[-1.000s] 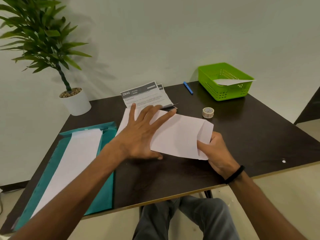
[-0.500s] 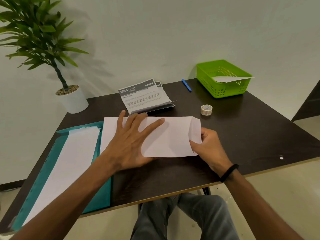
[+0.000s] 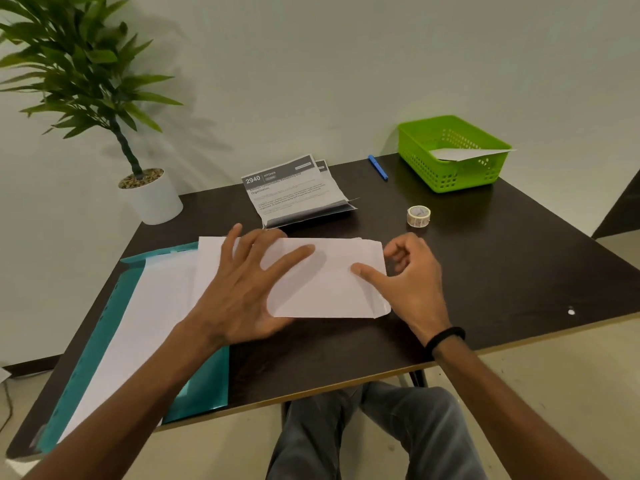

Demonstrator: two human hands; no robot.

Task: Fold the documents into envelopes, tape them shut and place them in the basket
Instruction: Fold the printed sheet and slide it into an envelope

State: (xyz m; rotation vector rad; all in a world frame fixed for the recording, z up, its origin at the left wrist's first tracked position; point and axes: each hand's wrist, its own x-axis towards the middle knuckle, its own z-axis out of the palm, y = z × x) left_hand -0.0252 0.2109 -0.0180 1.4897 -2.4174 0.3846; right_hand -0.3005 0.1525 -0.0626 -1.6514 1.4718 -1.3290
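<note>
head view, white envelope [image 3: 322, 289], flap folded flat

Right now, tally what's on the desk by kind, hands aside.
Envelopes: 2, one under the hands, one in the basket
Document stack: 1
Folder: 1
Tape: 1
Pen: 1
Basket: 1
Plant: 1
Total: 8
</note>
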